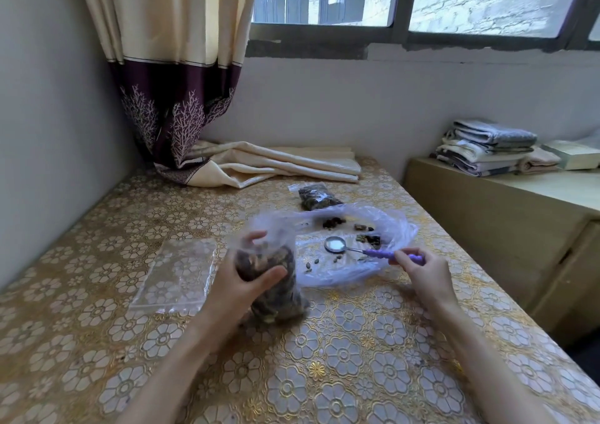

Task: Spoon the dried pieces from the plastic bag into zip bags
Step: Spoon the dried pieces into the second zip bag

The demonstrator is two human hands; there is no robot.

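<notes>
Gripping a clear zip bag packed with brown dried pieces (272, 280), the left hand (242, 285) is wrapping thumb and fingers round its middle and holding it upright on the gold floral tablecloth (341, 358). Just right of that grasp, the right hand (425, 272) is pinching the purple handle of a small round-bowled metal spoon (363, 249), whose empty bowl is hovering over the crumpled translucent plastic bag (350, 245) lying open on the cloth. A few dark dried pieces (367, 236) are lying scattered inside that bag, beyond the spoon. Left of the held bag, a stack of empty clear zip bags (177, 274) is lying flat. Farther beyond the spoon, a filled small zip bag (316, 197) is resting near the folded cream curtain (279, 163).
</notes>
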